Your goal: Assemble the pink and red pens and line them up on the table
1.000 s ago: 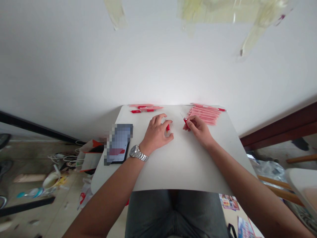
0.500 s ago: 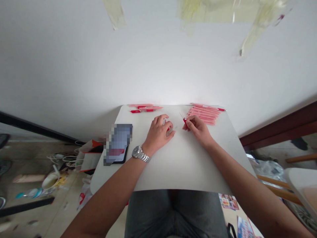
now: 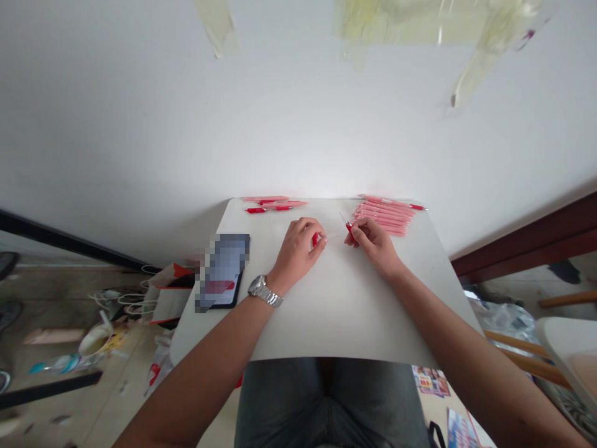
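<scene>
My left hand point(image 3: 301, 246), with a metal watch point(image 3: 265, 290) on its wrist, is closed around a red pen part point(image 3: 315, 239). Most of that part is hidden by the fingers. A short way to the right, my right hand point(image 3: 375, 244) pinches another red pen part point(image 3: 349, 228), from which a thin pale tip points up and left. The two parts are apart. Just beyond my right hand lies a row of several pink pens point(image 3: 385, 216). Behind my left hand, a few pink and red pens point(image 3: 270, 210) lie near the table's back edge.
A phone point(image 3: 226, 270) with a blurred screen lies on the left of the white table point(image 3: 336, 311). The wall point(image 3: 298, 124) stands right behind the table. On the floor at left are a bottle point(image 3: 60, 363), a cup point(image 3: 96, 341) and cables. A chair point(image 3: 569, 342) is at right.
The fingers of my left hand have closed in around the red part, and a thin clear piece by its fingertips no longer shows. My right hand has hardly moved.
</scene>
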Demonstrator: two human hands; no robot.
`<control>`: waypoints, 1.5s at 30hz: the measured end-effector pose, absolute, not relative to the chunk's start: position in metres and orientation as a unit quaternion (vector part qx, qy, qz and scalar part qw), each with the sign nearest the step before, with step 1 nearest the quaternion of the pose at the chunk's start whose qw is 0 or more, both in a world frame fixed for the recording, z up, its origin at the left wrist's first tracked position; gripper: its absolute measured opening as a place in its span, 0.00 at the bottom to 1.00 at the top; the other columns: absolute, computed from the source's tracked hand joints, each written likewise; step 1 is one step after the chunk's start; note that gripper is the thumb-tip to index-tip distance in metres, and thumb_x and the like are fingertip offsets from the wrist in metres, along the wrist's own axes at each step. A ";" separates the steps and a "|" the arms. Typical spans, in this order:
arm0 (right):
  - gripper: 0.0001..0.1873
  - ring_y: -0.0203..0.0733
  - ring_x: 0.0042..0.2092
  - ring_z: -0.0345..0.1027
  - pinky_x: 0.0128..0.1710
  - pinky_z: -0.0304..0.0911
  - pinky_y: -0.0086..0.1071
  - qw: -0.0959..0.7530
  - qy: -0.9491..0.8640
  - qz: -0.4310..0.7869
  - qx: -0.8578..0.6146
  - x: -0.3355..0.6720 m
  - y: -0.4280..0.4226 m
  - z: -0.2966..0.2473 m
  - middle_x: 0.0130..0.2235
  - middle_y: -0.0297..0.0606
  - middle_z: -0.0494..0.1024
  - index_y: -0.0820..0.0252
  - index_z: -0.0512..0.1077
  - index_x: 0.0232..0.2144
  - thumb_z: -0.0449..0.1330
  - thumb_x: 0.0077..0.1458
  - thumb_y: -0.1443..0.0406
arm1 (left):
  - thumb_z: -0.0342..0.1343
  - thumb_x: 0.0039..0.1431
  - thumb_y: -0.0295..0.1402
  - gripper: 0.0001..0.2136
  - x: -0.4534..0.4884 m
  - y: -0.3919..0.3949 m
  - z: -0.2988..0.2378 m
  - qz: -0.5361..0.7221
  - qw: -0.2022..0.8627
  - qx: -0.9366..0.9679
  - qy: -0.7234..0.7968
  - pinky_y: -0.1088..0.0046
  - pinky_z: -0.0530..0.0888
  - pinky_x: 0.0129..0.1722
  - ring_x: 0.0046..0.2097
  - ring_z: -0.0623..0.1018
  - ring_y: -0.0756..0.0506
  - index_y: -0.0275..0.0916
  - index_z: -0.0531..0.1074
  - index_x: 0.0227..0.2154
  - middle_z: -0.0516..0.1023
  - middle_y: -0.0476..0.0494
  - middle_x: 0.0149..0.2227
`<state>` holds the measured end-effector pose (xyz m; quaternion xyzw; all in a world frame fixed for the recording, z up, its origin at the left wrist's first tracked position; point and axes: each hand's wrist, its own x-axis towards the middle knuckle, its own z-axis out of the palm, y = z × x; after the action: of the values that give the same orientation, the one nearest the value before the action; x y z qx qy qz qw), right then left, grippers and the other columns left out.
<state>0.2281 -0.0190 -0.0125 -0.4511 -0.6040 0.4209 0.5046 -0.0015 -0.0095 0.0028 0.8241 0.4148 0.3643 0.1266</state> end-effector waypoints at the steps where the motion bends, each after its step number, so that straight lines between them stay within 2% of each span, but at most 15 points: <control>1: 0.23 0.41 0.34 0.74 0.37 0.68 0.36 0.504 -0.604 0.420 -0.452 0.228 -0.019 -0.013 0.32 0.36 0.80 0.53 0.68 0.38 0.61 0.64 0.41 | 0.55 0.71 0.33 0.02 -0.002 -0.009 0.003 0.379 0.133 0.815 0.417 0.58 0.72 0.57 0.52 0.74 0.41 0.43 0.72 0.42 0.76 0.42 0.48; 6: 0.23 0.41 0.34 0.74 0.36 0.68 0.36 0.503 -0.607 0.421 -0.448 0.229 -0.019 -0.013 0.32 0.36 0.80 0.53 0.67 0.38 0.61 0.65 0.42 | 0.54 0.73 0.36 0.05 -0.006 -0.006 -0.001 0.454 0.181 0.761 0.427 0.64 0.74 0.49 0.47 0.77 0.44 0.43 0.71 0.44 0.78 0.44 0.44; 11: 0.23 0.42 0.35 0.75 0.39 0.71 0.38 0.491 -0.625 0.416 -0.440 0.229 -0.021 -0.014 0.33 0.36 0.80 0.53 0.67 0.38 0.60 0.65 0.41 | 0.54 0.73 0.42 0.08 -0.007 -0.004 -0.003 0.492 0.272 0.706 0.431 0.66 0.76 0.46 0.44 0.80 0.45 0.44 0.70 0.43 0.79 0.45 0.42; 16: 0.22 0.44 0.37 0.76 0.41 0.71 0.40 0.470 -0.653 0.405 -0.434 0.232 -0.022 -0.018 0.34 0.37 0.80 0.53 0.68 0.40 0.60 0.66 0.43 | 0.57 0.71 0.45 0.11 -0.007 -0.002 -0.003 0.522 0.309 0.669 0.429 0.68 0.77 0.44 0.45 0.80 0.45 0.43 0.72 0.42 0.79 0.44 0.42; 19: 0.21 0.44 0.37 0.77 0.41 0.71 0.40 0.459 -0.668 0.395 -0.433 0.233 -0.023 -0.018 0.34 0.38 0.81 0.53 0.68 0.40 0.59 0.67 0.44 | 0.57 0.70 0.45 0.12 -0.007 -0.001 -0.004 0.540 0.320 0.649 0.430 0.68 0.77 0.46 0.46 0.81 0.45 0.43 0.73 0.45 0.80 0.43 0.44; 24: 0.19 0.45 0.37 0.77 0.40 0.70 0.40 0.446 -0.685 0.376 -0.437 0.232 -0.025 -0.014 0.34 0.38 0.81 0.53 0.68 0.41 0.59 0.68 0.45 | 0.54 0.72 0.46 0.15 -0.009 -0.001 -0.004 0.532 0.326 0.647 0.438 0.65 0.77 0.50 0.49 0.81 0.43 0.42 0.75 0.51 0.81 0.38 0.52; 28: 0.18 0.45 0.37 0.77 0.39 0.69 0.39 0.435 -0.700 0.351 -0.444 0.231 -0.027 -0.010 0.34 0.38 0.81 0.53 0.68 0.40 0.58 0.69 0.46 | 0.56 0.71 0.47 0.14 -0.008 0.000 -0.005 0.544 0.352 0.630 0.428 0.66 0.78 0.50 0.47 0.81 0.45 0.42 0.74 0.47 0.81 0.40 0.48; 35: 0.15 0.45 0.37 0.77 0.38 0.69 0.38 0.421 -0.718 0.332 -0.445 0.231 -0.028 -0.008 0.34 0.38 0.81 0.53 0.68 0.41 0.58 0.70 0.50 | 0.59 0.69 0.48 0.14 -0.002 0.000 -0.007 0.557 0.461 0.571 0.388 0.64 0.79 0.49 0.42 0.79 0.47 0.42 0.72 0.42 0.79 0.44 0.39; 41: 0.11 0.43 0.37 0.76 0.39 0.68 0.37 0.399 -0.737 0.307 -0.451 0.232 -0.028 -0.009 0.35 0.38 0.81 0.55 0.69 0.41 0.59 0.69 0.55 | 0.64 0.66 0.44 0.14 0.002 -0.005 -0.002 0.576 0.549 0.503 0.338 0.62 0.80 0.53 0.47 0.80 0.46 0.42 0.74 0.46 0.79 0.44 0.43; 45: 0.08 0.43 0.37 0.75 0.39 0.68 0.37 0.398 -0.741 0.305 -0.446 0.232 -0.029 -0.009 0.36 0.38 0.81 0.55 0.69 0.41 0.59 0.69 0.57 | 0.66 0.65 0.43 0.12 0.002 -0.008 0.002 0.572 0.568 0.495 0.325 0.60 0.78 0.55 0.49 0.82 0.44 0.41 0.74 0.42 0.81 0.43 0.45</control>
<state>0.2320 -0.0288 -0.0088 -0.4464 -0.7411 0.3053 0.3978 0.0019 -0.0084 0.0017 0.4946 0.3255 0.5715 0.5682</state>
